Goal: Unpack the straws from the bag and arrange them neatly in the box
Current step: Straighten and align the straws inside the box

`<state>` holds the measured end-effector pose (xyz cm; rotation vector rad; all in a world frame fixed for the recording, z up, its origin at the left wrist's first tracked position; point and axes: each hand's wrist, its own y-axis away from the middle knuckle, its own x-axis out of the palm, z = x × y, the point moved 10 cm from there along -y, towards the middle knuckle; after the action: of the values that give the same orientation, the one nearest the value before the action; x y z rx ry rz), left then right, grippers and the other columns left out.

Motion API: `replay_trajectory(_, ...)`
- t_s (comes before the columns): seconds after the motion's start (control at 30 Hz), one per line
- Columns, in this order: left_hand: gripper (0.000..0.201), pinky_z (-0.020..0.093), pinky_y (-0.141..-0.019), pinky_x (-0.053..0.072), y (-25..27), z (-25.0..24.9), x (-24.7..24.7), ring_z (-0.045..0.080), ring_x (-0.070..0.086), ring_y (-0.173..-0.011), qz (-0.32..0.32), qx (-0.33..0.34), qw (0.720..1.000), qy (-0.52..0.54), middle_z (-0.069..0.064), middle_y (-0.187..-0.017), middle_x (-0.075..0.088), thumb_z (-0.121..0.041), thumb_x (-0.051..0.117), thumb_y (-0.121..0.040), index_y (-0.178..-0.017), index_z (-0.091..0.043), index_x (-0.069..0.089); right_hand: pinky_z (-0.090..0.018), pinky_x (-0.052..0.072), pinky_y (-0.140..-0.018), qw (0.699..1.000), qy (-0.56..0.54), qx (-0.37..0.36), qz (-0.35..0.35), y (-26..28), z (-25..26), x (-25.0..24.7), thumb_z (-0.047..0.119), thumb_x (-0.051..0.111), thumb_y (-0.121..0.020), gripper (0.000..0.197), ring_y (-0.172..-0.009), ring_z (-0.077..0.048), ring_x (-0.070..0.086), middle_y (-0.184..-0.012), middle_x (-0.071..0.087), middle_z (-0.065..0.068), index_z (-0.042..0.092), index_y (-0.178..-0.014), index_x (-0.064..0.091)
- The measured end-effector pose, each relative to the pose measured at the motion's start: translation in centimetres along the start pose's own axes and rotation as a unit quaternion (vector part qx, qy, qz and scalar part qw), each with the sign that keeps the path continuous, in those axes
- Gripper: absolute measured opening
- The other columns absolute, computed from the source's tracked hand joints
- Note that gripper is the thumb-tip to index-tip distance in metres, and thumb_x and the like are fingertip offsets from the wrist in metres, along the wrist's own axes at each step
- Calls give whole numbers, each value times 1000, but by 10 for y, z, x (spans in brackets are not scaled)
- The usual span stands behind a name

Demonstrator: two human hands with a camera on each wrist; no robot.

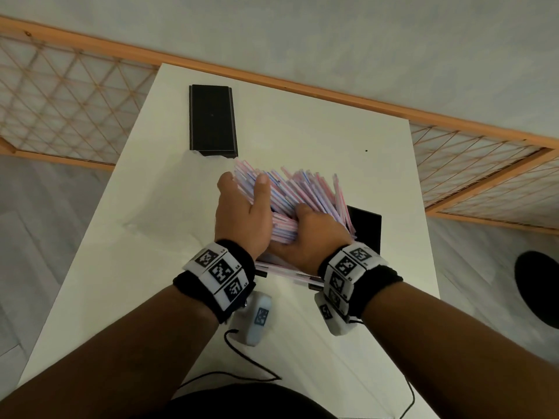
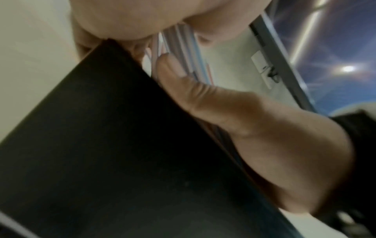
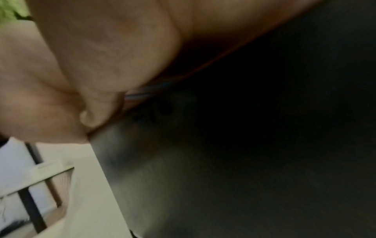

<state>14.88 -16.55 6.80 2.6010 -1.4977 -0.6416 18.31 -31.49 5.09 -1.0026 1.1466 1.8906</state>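
Note:
A thick bundle of pink, blue and white striped straws (image 1: 302,192) fans out over the middle of the white table (image 1: 332,131). My left hand (image 1: 243,189) grips its left side, thumb on top. My right hand (image 1: 314,234) grips the near end from the right. Under the hands stands the open black box (image 1: 366,228), with the straws' near ends down in it. In the left wrist view the box wall (image 2: 101,145) fills the frame below the straws (image 2: 183,40). The right wrist view shows the dark box (image 3: 244,145) and a sliver of straws (image 3: 146,91). A crumpled clear bag (image 1: 163,207) lies faintly to the left.
A flat black lid (image 1: 212,120) lies at the table's far left. A wooden lattice railing (image 1: 60,95) runs behind the table. A black cable (image 1: 242,358) trails over the near edge. A dark round object (image 1: 538,288) sits on the floor to the right.

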Motion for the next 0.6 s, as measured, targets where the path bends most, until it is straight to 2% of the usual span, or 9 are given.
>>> replay_trajectory(0.07, 73, 39, -107, 46, -4, 5, -3, 27, 56, -129, -5, -26, 1000, 14, 6, -151, 48, -52, 52, -100, -155, -15, 21, -37, 52, -81, 999, -6, -30, -37, 6, 5, -5, 92, 44, -55, 87, -95, -24, 59, -105, 60, 2, 23, -109, 49)
replay_trajectory(0.13, 75, 41, -108, 47, -6, 7, -8, 23, 57, -127, -16, -21, 998, 52, 2, -152, 46, -56, 55, -97, -154, -21, 21, -36, 51, -84, 994, -21, -82, -71, 19, 12, -14, 80, 57, -65, 78, -100, -24, 56, -109, 59, -1, 18, -113, 53)
replay_trajectory(0.23, 81, 48, -108, 48, -3, 6, -13, 22, 57, -126, -19, -25, 991, 131, 0, -145, 51, -76, 48, -82, -146, -28, 32, -32, 49, -74, 976, -43, -135, -164, 48, 7, -37, 51, 70, -74, 44, -86, -23, 57, -92, 60, -1, 14, -97, 60)
replay_trajectory(0.3, 90, 49, -109, 48, -4, 6, -11, 23, 57, -126, -12, -38, 987, 159, 2, -143, 53, -81, 43, -69, -142, -30, 37, -31, 44, -65, 973, -68, -99, -195, 60, -17, -47, 43, 75, -75, 34, -74, -19, 53, -80, 55, 2, 15, -86, 59)
replay_trajectory(0.37, 93, 51, -108, 48, -4, 4, -8, 26, 58, -126, -1, -44, 983, 177, 7, -142, 55, -82, 43, -65, -141, -29, 40, -28, 40, -67, 979, -84, -12, -186, 57, -50, -50, 42, 80, -75, 39, -76, -20, 54, -83, 56, 3, 15, -93, 59)
replay_trajectory(0.43, 93, 52, -109, 48, -3, 4, -5, 27, 59, -125, 7, -44, 982, 184, 11, -140, 57, -81, 43, -65, -140, -26, 42, -26, 40, -76, 983, -97, 51, -150, 49, -70, -44, 46, 79, -75, 53, -91, -20, 58, -98, 58, 3, 14, -112, 60)
replay_trajectory(0.5, 86, 51, -109, 47, -1, 4, -3, 25, 60, -122, 8, -43, 982, 185, 8, -135, 61, -79, 45, -71, -138, -25, 45, -25, 42, -86, 986, -123, 31, -105, 41, -63, -31, 56, 74, -75, 65, -102, -18, 57, -111, 59, 3, 16, -123, 57)
replay_trajectory(0.6, 76, 51, -109, 46, 0, 0, -4, 22, 61, -119, 3, -37, 983, 179, 3, -129, 63, -72, 46, -78, -134, -22, 49, -26, 43, -89, 992, -99, -49, -65, 35, -34, -12, 58, 63, -72, 60, -102, -21, 58, -108, 61, 0, 15, -114, 62)
